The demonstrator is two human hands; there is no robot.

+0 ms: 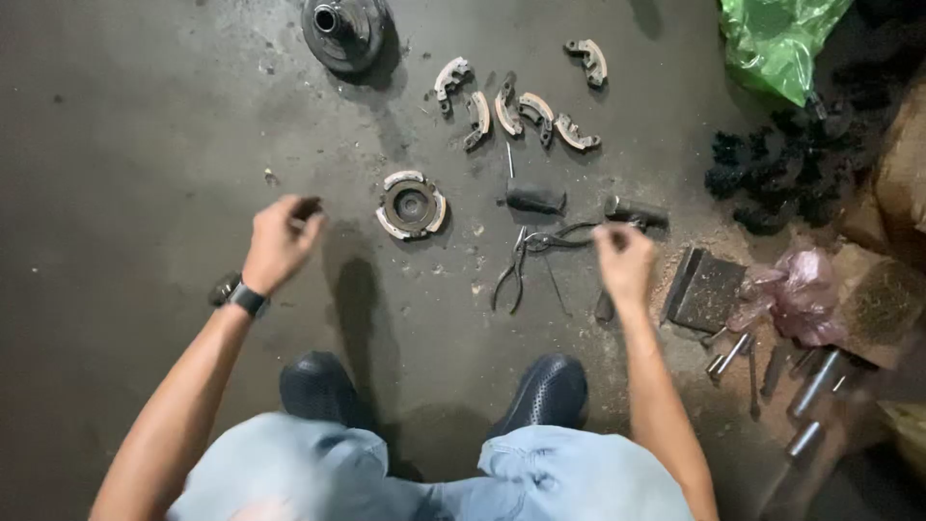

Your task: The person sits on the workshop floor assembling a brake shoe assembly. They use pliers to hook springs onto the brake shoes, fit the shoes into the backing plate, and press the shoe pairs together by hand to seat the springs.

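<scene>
My left hand hovers over the concrete floor, left of a round clutch assembly with pale shoes. Its fingers are curled, with a small dark spot at the fingertips; I cannot tell whether it is a part or a shadow. A dark watch sits on that wrist. My right hand is low over the floor, its fingertips at the jaw end of dark pliers, close to a short black cylinder. Nothing shows inside this hand. I squat with both dark shoes on the floor.
Several loose curved clutch shoes lie beyond the pliers, with a thin pin and a black grip. A dark drum stands at the top. On the right are a green bag, black debris, a dark block, a pink bag and metal sockets.
</scene>
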